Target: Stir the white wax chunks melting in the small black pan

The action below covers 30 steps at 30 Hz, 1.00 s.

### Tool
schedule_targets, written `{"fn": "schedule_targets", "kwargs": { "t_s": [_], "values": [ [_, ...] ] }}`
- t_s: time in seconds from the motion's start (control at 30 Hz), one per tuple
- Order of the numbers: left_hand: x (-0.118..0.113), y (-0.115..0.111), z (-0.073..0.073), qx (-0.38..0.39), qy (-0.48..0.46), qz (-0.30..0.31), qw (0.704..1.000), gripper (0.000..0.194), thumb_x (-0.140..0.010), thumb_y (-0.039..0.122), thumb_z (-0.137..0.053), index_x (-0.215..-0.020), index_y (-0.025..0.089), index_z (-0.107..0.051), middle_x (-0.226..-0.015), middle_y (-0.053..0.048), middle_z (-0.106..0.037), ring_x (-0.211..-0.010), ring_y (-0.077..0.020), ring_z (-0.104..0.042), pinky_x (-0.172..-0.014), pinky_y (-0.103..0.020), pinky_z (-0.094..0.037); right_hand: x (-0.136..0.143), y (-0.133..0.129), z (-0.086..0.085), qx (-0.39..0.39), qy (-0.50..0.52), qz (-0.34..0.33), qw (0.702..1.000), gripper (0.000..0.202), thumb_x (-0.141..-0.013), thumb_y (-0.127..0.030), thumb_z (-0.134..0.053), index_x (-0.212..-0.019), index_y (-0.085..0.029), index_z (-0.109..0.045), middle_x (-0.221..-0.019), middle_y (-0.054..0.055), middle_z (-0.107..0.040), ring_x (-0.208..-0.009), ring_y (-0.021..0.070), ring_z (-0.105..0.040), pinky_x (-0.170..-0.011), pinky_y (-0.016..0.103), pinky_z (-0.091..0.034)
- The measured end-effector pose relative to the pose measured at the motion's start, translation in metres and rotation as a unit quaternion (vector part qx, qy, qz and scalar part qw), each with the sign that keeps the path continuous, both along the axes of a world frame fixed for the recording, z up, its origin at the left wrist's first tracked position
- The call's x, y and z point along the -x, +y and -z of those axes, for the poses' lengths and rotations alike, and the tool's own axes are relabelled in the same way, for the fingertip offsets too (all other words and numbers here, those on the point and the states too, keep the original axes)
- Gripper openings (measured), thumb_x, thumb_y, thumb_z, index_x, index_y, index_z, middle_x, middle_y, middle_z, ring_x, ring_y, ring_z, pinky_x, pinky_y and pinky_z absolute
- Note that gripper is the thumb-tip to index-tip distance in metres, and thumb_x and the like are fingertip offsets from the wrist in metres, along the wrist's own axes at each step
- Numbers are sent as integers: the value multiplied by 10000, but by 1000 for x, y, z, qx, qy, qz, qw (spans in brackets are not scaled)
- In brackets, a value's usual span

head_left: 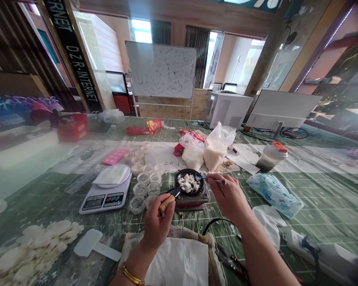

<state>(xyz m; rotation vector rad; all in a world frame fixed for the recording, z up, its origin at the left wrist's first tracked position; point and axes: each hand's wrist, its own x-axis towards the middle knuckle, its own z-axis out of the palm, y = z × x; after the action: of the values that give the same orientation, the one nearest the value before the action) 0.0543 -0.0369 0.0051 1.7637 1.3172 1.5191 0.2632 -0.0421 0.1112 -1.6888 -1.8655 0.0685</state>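
In the head view, a small round black metal pan is held level by its short light-wood handle, around which the fingers and thumb of the left hand are closed with no gap left. The pan is seated on a squat dark-red and grey burner in the middle of the table, and a loose pile of white, irregular chunks is contained in it. A thin stick with a blue end is pinched between the thumb and fingers of the right hand, and its tip is pointed over the pan's right side; whether the chunks are touched by it cannot quite be made out. To the left of the pan, clear round plastic cups are clustered, and beyond them a white and grey digital kitchen scale is topped by a folded white sheet. Behind the pan, two clear plastic bags of whitish granules are stood side by side. On the right, a clear shaker bottle with an orange lid and a pale-blue patterned soft pack are placed. Near the left forearm, a flat white plastic scraper is laid beside a heap of off-white flakes
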Motion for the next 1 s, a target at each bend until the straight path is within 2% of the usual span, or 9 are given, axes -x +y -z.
{"fn": "schedule_targets", "kwargs": {
  "t_s": [0.1,0.23,0.37,0.53,0.67,0.83,1.0],
  "values": [
    [-1,0,-1,-1,-5,0,1000,246,-830,314,-564,-1023,164,-591,-937,-89,-640,-834,-180,-624,-725,-286,-524,-1,-4,-2,-22,-16,17,999,266,-912,-335,-390,-962,-213,-621,-871,35,-699,-920,206,-577,-898,384,-322],
    [-1,0,-2,-10,-1,-10,1000,242,-825,323,-570,-1004,162,-599,-927,-88,-645,-835,-182,-622,-749,-298,-522,1,-3,0,22,-23,-7,999,272,-916,-325,-374,-942,-227,-626,-855,33,-702,-913,211,-588,-865,380,-343],
    [-1,0,-3,-16,8,-9,1000,237,-828,323,-565,-1000,164,-600,-918,-82,-647,-829,-179,-625,-761,-300,-518,2,-3,-1,1,-15,-4,1000,283,-921,-337,-369,-955,-217,-623,-890,38,-702,-925,203,-587,-880,371,-335],
    [-1,-1,-5,-12,11,-13,1000,239,-835,325,-554,-1009,167,-596,-930,-82,-640,-838,-183,-627,-753,-299,-518,0,-7,-5,43,-19,-19,999,281,-922,-337,-364,-938,-230,-624,-846,23,-701,-913,208,-587,-862,370,-343],
    [-1,-1,-6,-20,21,-11,1000,228,-835,312,-558,-1008,170,-596,-939,-82,-644,-845,-179,-627,-769,-300,-516,0,-10,-6,14,-12,-22,1000,274,-920,-339,-368,-941,-233,-620,-915,26,-702,-932,200,-592,-879,358,-339],
    [-1,-2,-6,-15,11,-13,1000,229,-834,320,-558,-1001,168,-595,-925,-86,-643,-831,-176,-625,-755,-297,-521,0,-10,-6,31,-29,-25,999,277,-915,-331,-365,-926,-231,-623,-838,25,-705,-872,207,-608,-851,365,-355],
    [-1,-2,-5,-23,24,-13,999,231,-831,320,-557,-1003,171,-595,-938,-90,-650,-843,-185,-629,-776,-314,-518,-1,-15,-10,-19,-12,-19,1000,286,-915,-351,-367,-879,-222,-620,-813,26,-701,-830,192,-615,-854,344,-367]
  ]
}}
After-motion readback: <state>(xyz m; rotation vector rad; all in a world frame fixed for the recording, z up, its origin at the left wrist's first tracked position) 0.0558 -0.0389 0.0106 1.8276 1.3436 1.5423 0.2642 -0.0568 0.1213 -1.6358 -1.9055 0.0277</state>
